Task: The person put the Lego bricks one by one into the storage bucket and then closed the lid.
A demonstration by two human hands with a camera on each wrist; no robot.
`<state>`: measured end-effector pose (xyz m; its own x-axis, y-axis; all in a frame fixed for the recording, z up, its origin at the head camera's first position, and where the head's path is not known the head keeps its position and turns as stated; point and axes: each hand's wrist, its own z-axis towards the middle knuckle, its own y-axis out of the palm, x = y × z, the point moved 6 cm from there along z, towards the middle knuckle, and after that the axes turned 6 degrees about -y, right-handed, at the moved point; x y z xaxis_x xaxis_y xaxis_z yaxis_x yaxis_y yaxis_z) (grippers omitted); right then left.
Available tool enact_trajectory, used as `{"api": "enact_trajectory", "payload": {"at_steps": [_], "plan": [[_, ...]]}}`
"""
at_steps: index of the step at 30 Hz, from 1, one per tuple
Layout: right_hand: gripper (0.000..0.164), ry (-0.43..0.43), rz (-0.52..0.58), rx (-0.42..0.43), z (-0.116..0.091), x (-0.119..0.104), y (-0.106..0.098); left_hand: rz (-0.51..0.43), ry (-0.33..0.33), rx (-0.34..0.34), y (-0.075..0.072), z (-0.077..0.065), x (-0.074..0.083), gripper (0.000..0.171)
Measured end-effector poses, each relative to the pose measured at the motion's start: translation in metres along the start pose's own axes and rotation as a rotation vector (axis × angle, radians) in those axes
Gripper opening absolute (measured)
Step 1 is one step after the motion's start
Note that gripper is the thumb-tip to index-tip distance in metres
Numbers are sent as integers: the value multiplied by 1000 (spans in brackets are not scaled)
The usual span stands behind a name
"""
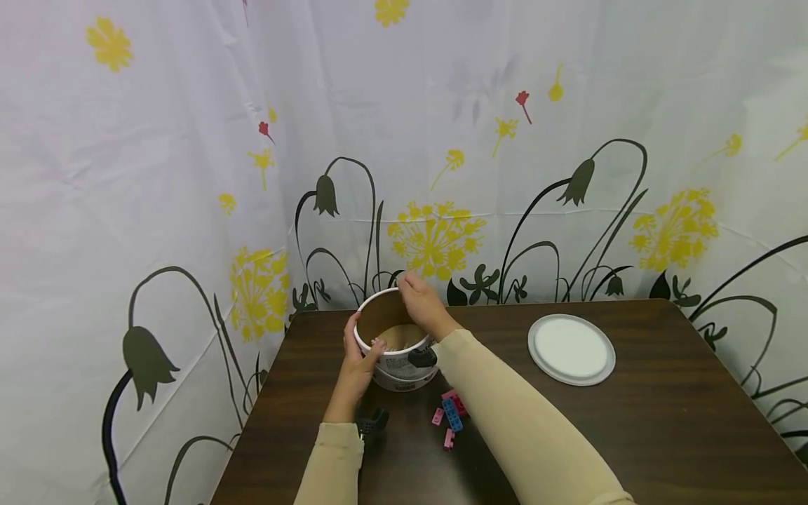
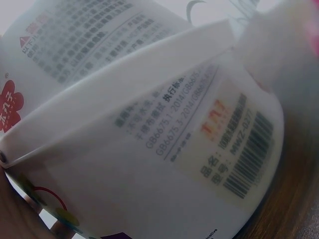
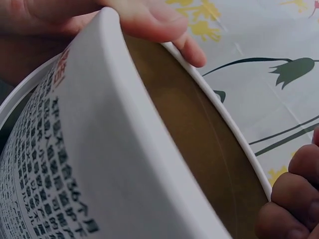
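Observation:
A white tub with a brown inside leans in both hands, its mouth tilted up. Below it shows a second white tub; in the left wrist view the upper tub sits partly inside this lower one, which bears a barcode label. My left hand grips the near-left side, thumb over the rim. At the far-right rim, my right hand holds on with curled fingers, seen also in the right wrist view. Small pale bits lie at the tub's bottom, too small to make out.
Several pink and blue toy building bricks lie on the dark wooden table in front of the tubs. A round white lid rests to the right. Behind the table hangs a flower-printed curtain.

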<state>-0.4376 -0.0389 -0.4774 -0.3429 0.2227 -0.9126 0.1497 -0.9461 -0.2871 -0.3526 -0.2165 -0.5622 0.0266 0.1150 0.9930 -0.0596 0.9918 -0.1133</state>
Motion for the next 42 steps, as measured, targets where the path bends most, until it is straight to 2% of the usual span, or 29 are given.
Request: {"api": "enact_trajectory", "payload": {"at_steps": [8, 14, 18, 25, 27, 30, 33, 38, 42], "plan": [[38, -35, 67, -7, -1, -2, 2, 3, 0, -5, 0, 0, -1, 85], [38, -58, 20, 14, -2, -2, 0, 8, -16, -5, -1, 0, -1, 85], [37, -104, -25, 10, -4, -3, 1, 5, -22, 4, -3, 0, -1, 85], [34, -196, -29, -29, -21, -8, 4, 19, -27, -11, 0, -4, -3, 86], [33, -276, -114, -26, -26, -12, 4, 19, -24, -12, 0, -4, -2, 86], [30, -425, -356, -19, -36, -14, 4, 9, -16, -1, 0, -4, -2, 85], [23, -483, -483, -45, -43, -12, 1, 12, -18, 1, -1, -3, -2, 84], [34, -341, -300, -142, -50, 1, -13, 36, -18, 18, -1, -1, -2, 84], [36, -295, -172, -114, -70, 10, -33, 23, -17, 19, 0, -2, -4, 84]]}}
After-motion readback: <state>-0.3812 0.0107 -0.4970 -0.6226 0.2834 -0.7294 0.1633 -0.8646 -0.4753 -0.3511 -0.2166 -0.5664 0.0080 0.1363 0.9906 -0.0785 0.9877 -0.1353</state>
